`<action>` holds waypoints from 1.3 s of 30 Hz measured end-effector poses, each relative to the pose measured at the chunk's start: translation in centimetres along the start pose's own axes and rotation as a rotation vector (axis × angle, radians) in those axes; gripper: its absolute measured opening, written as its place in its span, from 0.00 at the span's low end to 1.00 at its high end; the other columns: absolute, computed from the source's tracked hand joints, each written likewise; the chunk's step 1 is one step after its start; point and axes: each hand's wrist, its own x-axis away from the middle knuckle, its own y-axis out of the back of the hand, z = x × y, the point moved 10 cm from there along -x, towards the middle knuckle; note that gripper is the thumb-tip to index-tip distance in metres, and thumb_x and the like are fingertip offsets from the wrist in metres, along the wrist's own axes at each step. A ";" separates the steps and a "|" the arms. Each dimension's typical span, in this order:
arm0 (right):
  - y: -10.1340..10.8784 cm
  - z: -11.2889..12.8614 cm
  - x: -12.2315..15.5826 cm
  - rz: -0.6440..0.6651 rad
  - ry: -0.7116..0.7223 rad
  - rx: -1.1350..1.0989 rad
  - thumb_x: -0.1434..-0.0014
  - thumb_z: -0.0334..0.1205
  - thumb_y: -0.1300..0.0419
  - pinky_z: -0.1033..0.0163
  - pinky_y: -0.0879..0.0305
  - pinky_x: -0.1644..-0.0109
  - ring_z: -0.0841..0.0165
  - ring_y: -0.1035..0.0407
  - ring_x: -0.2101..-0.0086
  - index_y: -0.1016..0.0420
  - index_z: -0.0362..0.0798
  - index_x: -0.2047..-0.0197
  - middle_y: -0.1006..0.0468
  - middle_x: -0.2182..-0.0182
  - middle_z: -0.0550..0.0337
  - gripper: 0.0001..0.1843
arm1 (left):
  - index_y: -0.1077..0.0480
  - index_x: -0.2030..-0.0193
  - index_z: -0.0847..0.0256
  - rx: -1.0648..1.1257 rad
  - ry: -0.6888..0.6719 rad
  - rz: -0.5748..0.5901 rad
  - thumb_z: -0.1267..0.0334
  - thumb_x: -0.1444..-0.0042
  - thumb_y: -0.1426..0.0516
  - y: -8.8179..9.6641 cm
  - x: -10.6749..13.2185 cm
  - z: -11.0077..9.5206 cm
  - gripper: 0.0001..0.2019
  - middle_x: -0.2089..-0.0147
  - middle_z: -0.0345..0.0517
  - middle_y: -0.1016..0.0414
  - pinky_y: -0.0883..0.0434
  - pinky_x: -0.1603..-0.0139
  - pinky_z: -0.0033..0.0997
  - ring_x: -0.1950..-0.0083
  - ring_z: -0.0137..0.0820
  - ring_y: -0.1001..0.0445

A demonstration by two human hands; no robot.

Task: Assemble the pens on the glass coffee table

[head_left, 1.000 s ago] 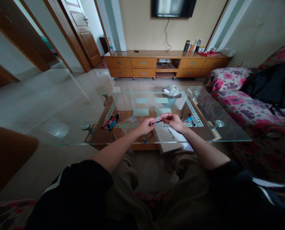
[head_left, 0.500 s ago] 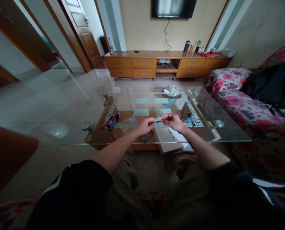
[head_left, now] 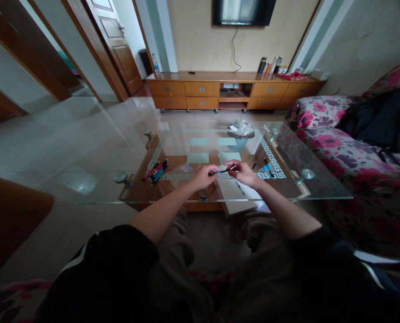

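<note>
Above the glass table, my left hand (head_left: 204,176) is closed around one end of a slim pen (head_left: 222,171), black with a blue section. My right hand (head_left: 243,173) pinches the pen's other, dark end between thumb and fingers. A stretch of the pen shows between the two hands. To the left, a pile of pens (head_left: 156,171) in black, blue and red lies on the glass. Right of my right hand are a small black piece (head_left: 254,166) and some blue and black pen parts (head_left: 267,168).
The glass tabletop (head_left: 186,197) has a patterned border. Seen through or on it are a white box (head_left: 238,204) and a small round dark item (head_left: 203,195). A filled waste basket (head_left: 240,142) stands beyond. A flowered sofa (head_left: 324,134) is at the right.
My right hand has moved slightly to the right and its fingers have shifted. More of the pen shows between my hands. My left hand has stayed almost still.
</note>
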 end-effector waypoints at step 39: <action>-1.8 -0.4 0.2 0.107 -0.023 -0.003 0.37 0.50 0.40 0.64 0.34 0.69 0.70 0.32 0.75 0.22 0.46 0.50 0.24 0.75 0.62 0.19 | 0.19 0.59 0.62 -0.102 0.000 0.053 0.62 0.40 0.39 -0.3 0.0 -0.2 0.08 0.58 0.48 0.16 0.27 0.54 0.31 0.58 0.34 0.21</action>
